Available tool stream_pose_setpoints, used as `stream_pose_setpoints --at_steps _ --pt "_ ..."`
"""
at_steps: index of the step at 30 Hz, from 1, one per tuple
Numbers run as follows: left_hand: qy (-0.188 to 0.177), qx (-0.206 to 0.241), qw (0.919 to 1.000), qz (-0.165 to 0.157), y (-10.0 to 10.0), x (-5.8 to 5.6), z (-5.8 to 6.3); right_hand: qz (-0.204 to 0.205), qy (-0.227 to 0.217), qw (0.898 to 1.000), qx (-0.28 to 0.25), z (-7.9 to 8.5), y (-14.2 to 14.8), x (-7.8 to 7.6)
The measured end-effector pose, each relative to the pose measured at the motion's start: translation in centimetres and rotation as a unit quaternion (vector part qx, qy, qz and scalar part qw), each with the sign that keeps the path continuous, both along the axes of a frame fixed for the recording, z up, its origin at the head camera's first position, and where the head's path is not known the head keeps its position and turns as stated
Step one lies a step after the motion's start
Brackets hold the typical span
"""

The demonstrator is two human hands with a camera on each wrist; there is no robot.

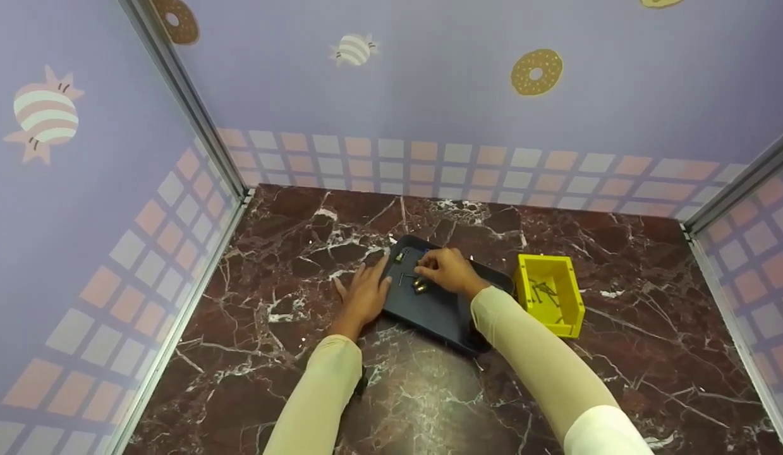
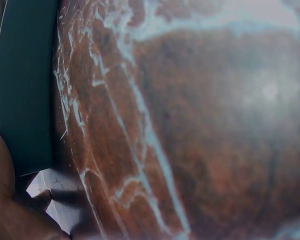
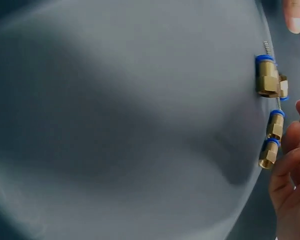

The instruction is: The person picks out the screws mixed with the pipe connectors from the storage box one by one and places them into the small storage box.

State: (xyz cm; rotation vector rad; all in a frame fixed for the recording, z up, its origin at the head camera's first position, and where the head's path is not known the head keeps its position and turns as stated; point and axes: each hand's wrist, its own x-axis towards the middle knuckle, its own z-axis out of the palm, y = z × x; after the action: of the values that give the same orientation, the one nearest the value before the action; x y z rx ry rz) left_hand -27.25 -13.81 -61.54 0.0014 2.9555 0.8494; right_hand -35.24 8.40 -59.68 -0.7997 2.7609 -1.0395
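A black tray (image 1: 423,313) lies at an angle on the marble surface, with small brass fittings (image 1: 420,285) and thin screws (image 1: 405,277) in it. Blue collars show on the fittings (image 3: 276,125) in the right wrist view. My left hand (image 1: 364,292) rests along the tray's left rim, fingers extended. Over the tray, my right hand (image 1: 451,268) has its thumb and fingertips drawn together just above the fittings; I cannot tell whether something is pinched there. Another fitting (image 1: 399,257) lies near the tray's far left corner.
A yellow open-front bin (image 1: 577,297) stands right of the tray, close to its edge, with several screws (image 1: 544,292) inside. Purple patterned panels (image 1: 429,95) enclose the back and both sides. Dark red marble (image 1: 271,354) surrounds the tray.
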Motion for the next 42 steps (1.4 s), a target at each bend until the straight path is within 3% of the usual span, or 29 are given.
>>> stream_pose_setpoints --at_steps 5,10,33,42 --pt "-0.002 -0.007 1.0000 0.003 0.0 -0.1 0.1 0.011 0.010 1.000 0.010 -0.3 -0.4 -0.3" --pt "-0.007 -0.009 0.9999 0.006 0.0 -0.1 0.1 0.016 -0.009 1.000 0.021 -0.9 -0.7 -0.5" --pt "-0.009 0.000 1.0000 0.002 0.1 -0.2 -0.1 -0.044 -0.063 0.996 0.036 -1.1 -1.6 -0.4" --pt "0.000 0.000 1.0000 0.005 0.1 -0.1 -0.2 -0.060 -0.049 0.994 0.073 -1.1 -2.0 -0.4"
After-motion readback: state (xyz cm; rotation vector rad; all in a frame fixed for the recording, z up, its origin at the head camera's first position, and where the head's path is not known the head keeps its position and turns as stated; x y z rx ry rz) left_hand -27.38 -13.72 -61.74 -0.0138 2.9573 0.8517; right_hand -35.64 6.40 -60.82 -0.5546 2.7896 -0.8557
